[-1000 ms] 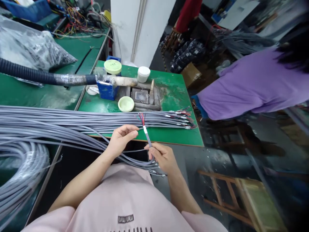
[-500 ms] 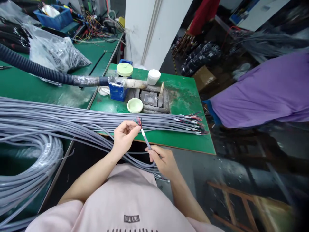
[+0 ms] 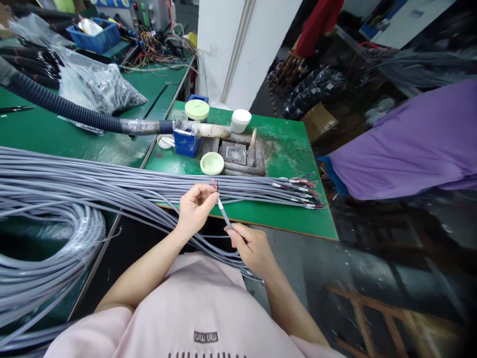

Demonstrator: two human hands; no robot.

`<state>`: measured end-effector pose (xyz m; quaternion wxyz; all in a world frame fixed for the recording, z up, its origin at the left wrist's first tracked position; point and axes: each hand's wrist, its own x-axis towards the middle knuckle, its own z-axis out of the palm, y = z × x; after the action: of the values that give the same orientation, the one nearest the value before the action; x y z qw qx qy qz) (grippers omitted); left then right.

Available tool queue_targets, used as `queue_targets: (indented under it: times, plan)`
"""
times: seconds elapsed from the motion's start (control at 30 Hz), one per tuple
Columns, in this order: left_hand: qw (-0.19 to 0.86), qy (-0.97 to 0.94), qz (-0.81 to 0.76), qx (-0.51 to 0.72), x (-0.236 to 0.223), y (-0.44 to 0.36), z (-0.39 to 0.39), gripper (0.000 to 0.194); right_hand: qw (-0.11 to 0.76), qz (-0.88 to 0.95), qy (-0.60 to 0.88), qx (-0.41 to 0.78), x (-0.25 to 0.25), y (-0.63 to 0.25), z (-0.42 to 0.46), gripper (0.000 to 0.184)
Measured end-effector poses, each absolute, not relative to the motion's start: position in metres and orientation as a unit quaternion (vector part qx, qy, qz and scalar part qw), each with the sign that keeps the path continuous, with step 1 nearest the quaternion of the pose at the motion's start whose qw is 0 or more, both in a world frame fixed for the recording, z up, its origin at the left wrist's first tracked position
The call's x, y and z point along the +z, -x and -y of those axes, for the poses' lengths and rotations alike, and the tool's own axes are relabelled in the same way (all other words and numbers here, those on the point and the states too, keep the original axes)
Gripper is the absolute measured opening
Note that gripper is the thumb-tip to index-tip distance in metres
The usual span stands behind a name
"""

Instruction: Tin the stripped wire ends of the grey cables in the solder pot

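Note:
My right hand (image 3: pixel 250 247) is closed around a grey cable (image 3: pixel 225 217) a little below its white-banded end. Above that band, my left hand (image 3: pixel 197 208) pinches the thin coloured wires (image 3: pixel 215 185) that fan out of the cable, thumb against forefinger. Some of the wire tips show past the fingertips; the rest are hidden by the fingers. Just beyond my hands lies a long bundle of grey cables (image 3: pixel 253 187), their stripped ends (image 3: pixel 307 191) with red and dark wires lying to the right on the green board.
A solder pot (image 3: pixel 235 153) sits in a frame behind the bundle, near a pale green dish (image 3: pixel 212 163), a white lidded jar (image 3: pixel 240 121) and a blue box (image 3: pixel 186 142). A corrugated hose (image 3: pixel 85 118) crosses from the left. Coiled cable (image 3: pixel 78 248) lies at left.
The scene has shifted slightly right in view. My left fingers sit further over the wires, so fewer coloured tips show. Both hands keep their grip.

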<state>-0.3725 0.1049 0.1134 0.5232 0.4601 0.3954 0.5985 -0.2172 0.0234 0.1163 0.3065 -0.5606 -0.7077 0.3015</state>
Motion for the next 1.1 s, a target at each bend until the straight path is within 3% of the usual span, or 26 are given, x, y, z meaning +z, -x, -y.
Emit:
queue_targets:
  times: [0.3,0.53,0.63,0.73,0.8,0.87,0.97,1.1]
  plan:
    - [0.546,-0.503,-0.404,0.535,0.113,0.381,-0.116,0.021,0.257,0.767,0.546,0.22,0.12,0.219,-0.026,0.035]
    - [0.539,-0.559,-0.411,0.478,0.109,0.386,-0.122,0.02,0.241,0.778,0.515,0.267,0.121,0.209,-0.028,0.032]
    - [0.472,-0.608,-0.396,0.5,0.109,0.384,-0.115,0.017,0.281,0.697,0.51,0.419,0.114,0.205,-0.029,0.027]
    - [0.359,-0.705,-0.323,0.519,0.107,0.377,-0.101,0.012,0.351,0.54,0.46,0.612,0.107,0.207,-0.035,0.05]
    - [0.299,-0.745,-0.267,0.533,0.102,0.371,-0.091,0.013,0.398,0.454,0.433,0.669,0.104,0.211,-0.04,0.06]
    - [0.272,-0.748,-0.25,0.551,0.096,0.365,-0.084,0.016,0.432,0.407,0.434,0.678,0.103,0.216,-0.043,0.056]
    - [0.306,-0.727,-0.249,0.562,0.088,0.36,-0.076,0.016,0.464,0.377,0.447,0.666,0.103,0.223,-0.045,0.044]
    - [0.456,-0.64,-0.243,0.569,0.087,0.356,-0.068,0.016,0.527,0.362,0.462,0.615,0.101,0.225,-0.044,0.033]
